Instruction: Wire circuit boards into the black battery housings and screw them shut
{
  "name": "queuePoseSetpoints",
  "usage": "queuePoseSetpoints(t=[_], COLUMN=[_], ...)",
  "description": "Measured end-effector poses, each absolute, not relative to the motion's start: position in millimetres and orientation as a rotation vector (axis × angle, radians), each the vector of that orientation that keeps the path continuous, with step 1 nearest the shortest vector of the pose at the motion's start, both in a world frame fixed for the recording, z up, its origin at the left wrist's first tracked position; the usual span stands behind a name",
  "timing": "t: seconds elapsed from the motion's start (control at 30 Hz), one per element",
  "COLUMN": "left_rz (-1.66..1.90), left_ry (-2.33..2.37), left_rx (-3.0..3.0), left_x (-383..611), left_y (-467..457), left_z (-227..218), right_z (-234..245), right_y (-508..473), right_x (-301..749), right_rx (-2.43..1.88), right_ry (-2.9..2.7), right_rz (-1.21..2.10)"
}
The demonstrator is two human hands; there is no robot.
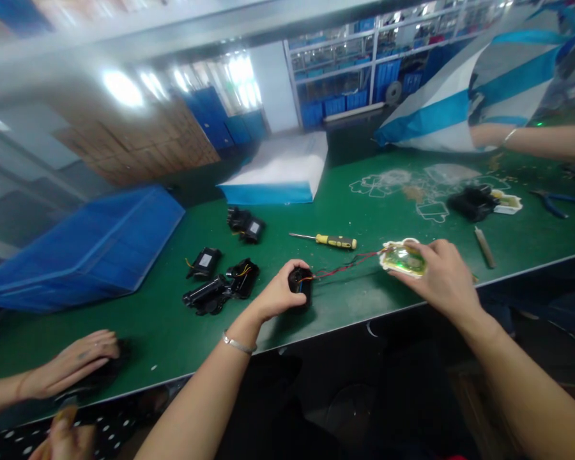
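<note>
Left hand: the left hand is curled shut around a small black housing, pinning it on the green bench top close to the near edge; pressed down like this, the part cannot slide while the wires pull on it.
Right hand: the right hand lies over a small green circuit board, fingers bent and closed on its right side, holding it flat on the bench, also near the near edge.
Wires: red and black wires run from the housing to the board, nearly taut (the two hands seem set apart just far enough to keep them stretched and untangled).
Tool: a yellow-handled screwdriver lies just beyond the wires, within easy reach of either hand.
Spare parts: several more black housings lie scattered left of the held one, towards the middle of the bench.
Surface: green mat with white scribbled outlines towards the far right; a blue bin sits at the left end, a white-and-blue bag at the far edge, blue pliers near the right end.
Other people: a co-worker's hand rests on a dark part at the near left edge; another person's forearm reaches in at the far right.
Room: a workshop with blue crates on shelving behind and stacked cartons to the left.
</note>
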State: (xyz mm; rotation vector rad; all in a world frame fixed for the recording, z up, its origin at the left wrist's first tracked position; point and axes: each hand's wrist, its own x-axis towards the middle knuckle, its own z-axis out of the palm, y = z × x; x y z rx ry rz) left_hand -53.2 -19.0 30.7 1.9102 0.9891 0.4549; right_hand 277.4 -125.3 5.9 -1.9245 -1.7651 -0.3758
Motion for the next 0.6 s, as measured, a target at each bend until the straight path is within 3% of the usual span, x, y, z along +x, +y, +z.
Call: queuePoseSetpoints(t=[0.47,0.6], left_rz=[0.568,0.572], left_ry=[0.874,0.865], left_rx=[1.586,1.574], left_x=[-59,-57], left_y=[-19,-19], left_z=[27,26], right_z=[-14,13], right_y=[-121,-124], right_x=[278,233], right_rx=[-2.101,-1.784], right_ry=[-1.833,-1.811], right_rz=[-0.374,-0.163])
